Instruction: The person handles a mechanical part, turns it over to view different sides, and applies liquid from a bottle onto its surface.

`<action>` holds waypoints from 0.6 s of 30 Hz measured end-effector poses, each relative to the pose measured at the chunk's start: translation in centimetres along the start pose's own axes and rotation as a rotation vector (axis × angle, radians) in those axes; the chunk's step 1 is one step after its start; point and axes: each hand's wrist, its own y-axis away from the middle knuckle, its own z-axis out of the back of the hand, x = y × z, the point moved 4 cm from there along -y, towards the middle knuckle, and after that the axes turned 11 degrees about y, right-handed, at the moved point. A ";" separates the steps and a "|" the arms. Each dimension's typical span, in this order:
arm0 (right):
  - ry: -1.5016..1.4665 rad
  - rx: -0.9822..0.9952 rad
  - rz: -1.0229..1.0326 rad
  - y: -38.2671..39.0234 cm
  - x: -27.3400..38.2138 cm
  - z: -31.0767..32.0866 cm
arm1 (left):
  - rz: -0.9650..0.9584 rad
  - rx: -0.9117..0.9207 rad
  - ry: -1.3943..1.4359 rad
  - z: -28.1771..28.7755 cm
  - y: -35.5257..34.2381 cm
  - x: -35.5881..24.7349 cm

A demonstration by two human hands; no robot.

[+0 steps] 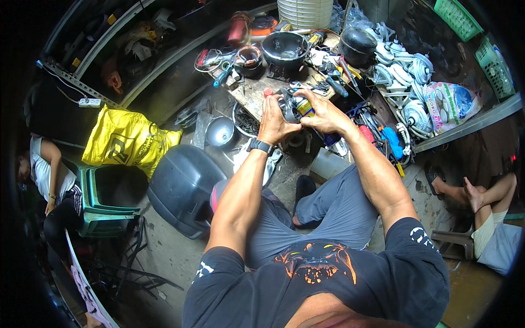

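Both hands meet over the near edge of the wooden workbench, gripping a dark grey rounded part that looks like a small motor housing. My left hand, with a black watch on its wrist, closes round the part's left side. From the right, my right hand is curled on it, thumb toward the left thumb. A yellow-labelled can shows beside the right fingers; whether it is held or stands behind cannot be made out. A red cap lies just beyond the left fingertips.
Black bowls, pliers, screwdrivers and wires crowd the bench. White motor parts are heaped at right. A metal bowl, dark case, yellow sack and green chairs stand left. Other people sit at both sides.
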 end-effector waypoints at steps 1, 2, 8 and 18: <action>0.000 0.000 -0.001 0.0 0.2 0.0 | -0.007 -0.005 -0.001 0.0 0.0 0.0; 0.000 -0.001 -0.003 0.0 0.4 0.1 | -0.007 -0.010 -0.001 0.1 0.0 0.0; -0.004 0.005 0.015 -0.2 0.7 0.2 | -0.018 -0.022 -0.001 0.2 0.1 0.2; -0.115 -0.050 -0.051 0.4 0.4 1.1 | -0.019 -0.053 -0.010 0.0 0.0 0.3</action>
